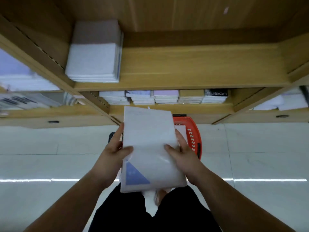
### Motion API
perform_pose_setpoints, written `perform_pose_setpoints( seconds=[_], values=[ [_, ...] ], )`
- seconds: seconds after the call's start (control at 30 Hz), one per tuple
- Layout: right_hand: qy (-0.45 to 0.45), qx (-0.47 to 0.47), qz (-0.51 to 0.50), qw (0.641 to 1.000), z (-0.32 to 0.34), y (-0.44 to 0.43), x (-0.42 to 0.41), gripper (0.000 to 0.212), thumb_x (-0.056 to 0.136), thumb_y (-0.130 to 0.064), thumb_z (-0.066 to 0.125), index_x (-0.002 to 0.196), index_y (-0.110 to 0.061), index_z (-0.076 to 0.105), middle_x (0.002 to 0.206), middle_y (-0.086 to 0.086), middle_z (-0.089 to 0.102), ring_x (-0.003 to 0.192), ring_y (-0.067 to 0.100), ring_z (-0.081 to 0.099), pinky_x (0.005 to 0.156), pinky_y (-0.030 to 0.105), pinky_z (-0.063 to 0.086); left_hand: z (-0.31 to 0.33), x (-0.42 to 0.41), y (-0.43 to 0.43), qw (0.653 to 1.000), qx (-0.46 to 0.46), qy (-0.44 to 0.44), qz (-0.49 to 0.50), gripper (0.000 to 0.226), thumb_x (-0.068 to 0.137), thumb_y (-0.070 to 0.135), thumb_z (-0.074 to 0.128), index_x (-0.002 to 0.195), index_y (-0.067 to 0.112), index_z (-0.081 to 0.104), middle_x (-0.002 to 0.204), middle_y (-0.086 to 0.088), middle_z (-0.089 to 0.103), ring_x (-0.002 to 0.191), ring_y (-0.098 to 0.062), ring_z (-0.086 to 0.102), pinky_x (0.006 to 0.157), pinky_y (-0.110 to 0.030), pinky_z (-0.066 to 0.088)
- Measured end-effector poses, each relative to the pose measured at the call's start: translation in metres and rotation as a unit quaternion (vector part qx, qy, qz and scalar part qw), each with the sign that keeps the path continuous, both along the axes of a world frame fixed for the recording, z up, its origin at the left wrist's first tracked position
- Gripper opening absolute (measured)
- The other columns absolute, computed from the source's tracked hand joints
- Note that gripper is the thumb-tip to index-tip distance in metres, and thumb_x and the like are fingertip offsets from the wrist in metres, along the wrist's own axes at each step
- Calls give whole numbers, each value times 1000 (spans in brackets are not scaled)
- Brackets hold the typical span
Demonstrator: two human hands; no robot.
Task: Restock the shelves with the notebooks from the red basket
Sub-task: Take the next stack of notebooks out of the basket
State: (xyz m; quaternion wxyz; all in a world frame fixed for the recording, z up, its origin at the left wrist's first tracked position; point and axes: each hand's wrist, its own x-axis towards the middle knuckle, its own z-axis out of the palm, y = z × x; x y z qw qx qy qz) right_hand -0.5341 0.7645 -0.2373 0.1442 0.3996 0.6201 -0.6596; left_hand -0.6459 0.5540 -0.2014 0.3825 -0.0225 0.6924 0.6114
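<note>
I hold a stack of white notebooks (150, 148) in front of me, the top cover showing a blue triangle at its near left corner. My left hand (115, 148) grips the stack's left edge, thumb on top. My right hand (179, 149) grips its right edge, thumb on the cover. Beneath the stack, on the floor, stands the red basket (194, 136), mostly hidden, with a white notebook (181, 131) showing inside. On the wooden shelf (192, 64) above, a pile of white notebooks (93, 62) lies at the left.
A lower shelf (167, 108) carries a row of several low notebook piles (163, 97). Side bays hold more stationery at left (25, 99) and right (284, 101). The glossy tiled floor (50, 156) spreads around my legs.
</note>
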Motion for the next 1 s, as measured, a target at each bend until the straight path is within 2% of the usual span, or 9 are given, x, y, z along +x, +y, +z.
perform_pose_setpoints(
  seconds=[0.13, 0.3, 0.4, 0.47, 0.57, 0.63, 0.8, 0.9, 1.0],
  values=[
    [78, -12, -30, 996, 30, 4, -6, 79, 78, -39, 75, 145, -59, 37, 125, -15, 71, 114, 16, 70, 105, 51, 51, 29, -11, 6, 1000, -11, 18, 3, 80, 96, -13, 48, 154, 41, 35, 139, 1, 65, 128, -22, 61, 106, -39, 47],
    [146, 14, -36, 989, 43, 27, -45, 73, 97, -1, 63, 154, -38, 37, 128, -18, 69, 119, 11, 67, 105, 41, 52, 37, -54, 37, 998, -24, 55, -5, 79, 95, -16, 46, 154, 35, 36, 139, 16, 62, 123, -1, 61, 98, -21, 51],
    [155, 50, -46, 986, 43, 43, -84, 73, 97, -3, 62, 154, -42, 36, 129, -21, 68, 120, 5, 65, 102, 36, 51, 26, -95, 58, 998, -12, 52, -24, 79, 95, -16, 46, 158, 29, 30, 146, 7, 58, 130, -12, 58, 112, -37, 44],
    [156, 86, -58, 982, 39, 54, -111, 70, 97, -4, 63, 152, -41, 39, 128, -20, 68, 118, 3, 64, 101, 34, 51, 19, -124, 76, 999, -8, 45, -17, 77, 95, -14, 48, 155, 32, 35, 142, 5, 60, 130, -18, 58, 112, -38, 43],
    [144, 119, -82, 979, 30, 71, -158, 61, 98, -8, 62, 149, -37, 45, 117, -22, 71, 104, -5, 68, 85, 18, 54, 10, -169, 103, 995, -56, 83, -2, 69, 88, 8, 60, 140, 51, 47, 113, 7, 71, 107, -29, 67, 89, -39, 54],
    [130, 148, -85, 977, 28, 77, -187, 58, 99, -13, 63, 151, -32, 44, 119, -19, 69, 101, 3, 68, 73, 7, 48, 2, -191, 113, 988, -118, 95, -12, 70, 91, 14, 59, 148, 50, 39, 113, -6, 69, 98, -37, 67, 78, -45, 57],
    [98, 186, -71, 975, 14, 78, -223, 63, 101, -14, 60, 158, -27, 35, 124, -15, 55, 114, 5, 53, 68, -10, 33, -5, -189, 107, 965, -193, 161, -80, 77, 101, 10, 53, 158, 46, 15, 132, 0, 53, 111, -23, 62, 99, -43, 55],
    [83, 168, -46, 981, 15, 73, -221, 64, 102, -17, 59, 158, -36, 33, 136, -15, 55, 120, 4, 51, 92, 6, 41, -13, -179, 93, 957, -211, 188, -62, 75, 101, 13, 55, 158, 43, 17, 125, 8, 51, 101, -13, 59, 96, -31, 51],
    [60, 223, -57, 971, 10, 69, -213, 56, 100, -28, 61, 151, -42, 43, 136, -1, 51, 123, 17, 55, 109, 31, 43, -14, -166, 82, 972, -176, 157, -20, 72, 102, 13, 55, 158, 41, 21, 127, 8, 52, 86, -3, 60, 71, -16, 53]
  ],
)
